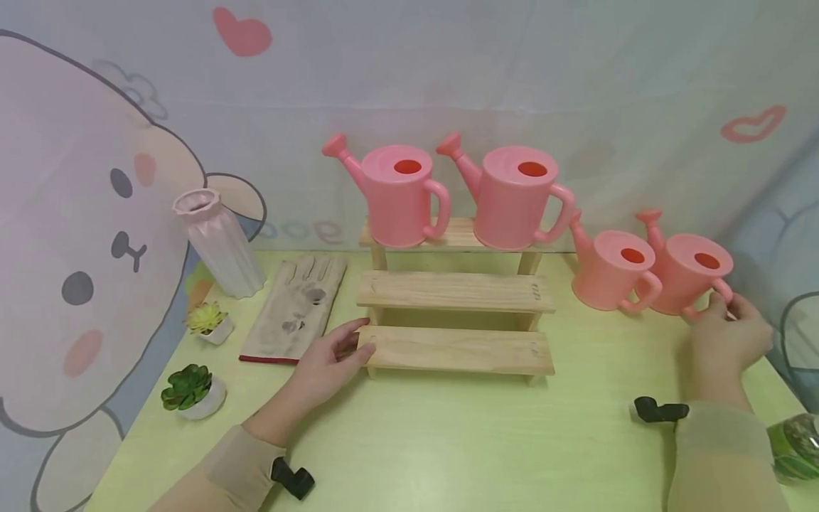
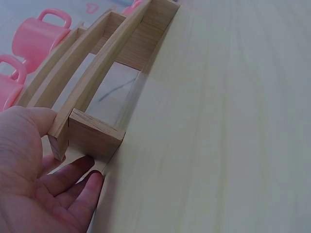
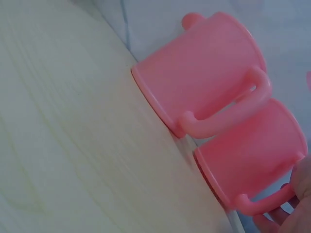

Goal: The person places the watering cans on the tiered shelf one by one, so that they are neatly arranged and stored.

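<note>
A three-step wooden plant stand (image 1: 456,348) stands at the middle of the table. My left hand (image 1: 329,363) grips the left end of its lowest board, thumb on top and fingers at the side of the leg (image 2: 95,136). Two larger pink watering cans (image 1: 398,199) (image 1: 515,203) stand on the top board, spouts to the left. Two smaller pink watering cans stand on the table to the right. On the rightmost small watering can (image 1: 691,274), my right hand (image 1: 732,334) holds the handle (image 3: 267,201). Just left of it is the other small watering can (image 1: 611,274).
Left of the stand lie a beige glove (image 1: 297,306), a leaning pale pink vase (image 1: 220,242) and two small potted succulents (image 1: 207,320) (image 1: 201,391). A green jar-like container (image 1: 796,444) is at the right edge. A printed cloth (image 1: 448,71) hangs behind the table.
</note>
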Demonstrator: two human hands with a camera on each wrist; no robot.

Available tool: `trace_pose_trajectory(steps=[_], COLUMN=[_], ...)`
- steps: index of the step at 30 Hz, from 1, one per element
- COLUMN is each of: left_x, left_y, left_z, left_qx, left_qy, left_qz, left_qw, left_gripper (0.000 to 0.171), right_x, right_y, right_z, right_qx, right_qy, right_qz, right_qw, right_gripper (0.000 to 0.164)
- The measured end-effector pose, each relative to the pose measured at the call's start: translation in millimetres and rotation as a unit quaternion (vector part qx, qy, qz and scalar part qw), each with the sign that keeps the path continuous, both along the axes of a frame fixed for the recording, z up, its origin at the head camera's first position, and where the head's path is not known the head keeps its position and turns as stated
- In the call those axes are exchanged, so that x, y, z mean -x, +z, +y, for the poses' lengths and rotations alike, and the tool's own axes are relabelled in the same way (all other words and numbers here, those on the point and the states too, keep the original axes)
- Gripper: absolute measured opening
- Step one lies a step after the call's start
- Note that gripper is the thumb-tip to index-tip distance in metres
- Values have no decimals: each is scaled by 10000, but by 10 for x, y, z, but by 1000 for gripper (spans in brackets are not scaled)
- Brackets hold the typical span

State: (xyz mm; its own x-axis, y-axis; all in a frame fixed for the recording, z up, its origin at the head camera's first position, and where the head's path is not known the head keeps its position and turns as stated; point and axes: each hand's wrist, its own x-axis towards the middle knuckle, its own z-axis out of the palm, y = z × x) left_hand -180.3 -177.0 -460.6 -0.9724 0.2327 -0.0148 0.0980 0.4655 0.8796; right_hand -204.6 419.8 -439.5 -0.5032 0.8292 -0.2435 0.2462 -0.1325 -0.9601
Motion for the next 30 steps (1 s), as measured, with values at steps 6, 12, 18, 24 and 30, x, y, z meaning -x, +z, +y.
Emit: trace_pose_trajectory(steps=[6, 12, 18, 24, 30], left_x=[0, 1, 12, 5, -1], left_y=[-15, -13, -13, 1, 20], left_z=[-1, -10, -12, -5, 1], left_qx=[9, 27, 9, 6, 23], left_qy=[-3, 3, -63, -48, -36], left_qz=[41, 52, 101, 75, 61], left_qw=[10000, 10000, 9999, 10000, 10000], left_gripper=[61, 61, 60, 60, 60], right_x=[-28, -147, -265, -504, -822], right_y=[156, 634, 1037, 1364, 1615], right_z=[-101, -449, -654, -929, -1324], right_qx=[-648, -1738, -1148, -1770, -2565], right_qy=[-466, -731, -428, 32, 281], right_qz=[531, 1376, 2356, 2571, 3015], right_qw=[9954, 9724, 9641, 9500, 9179], right_gripper=[25, 22, 25, 33, 33])
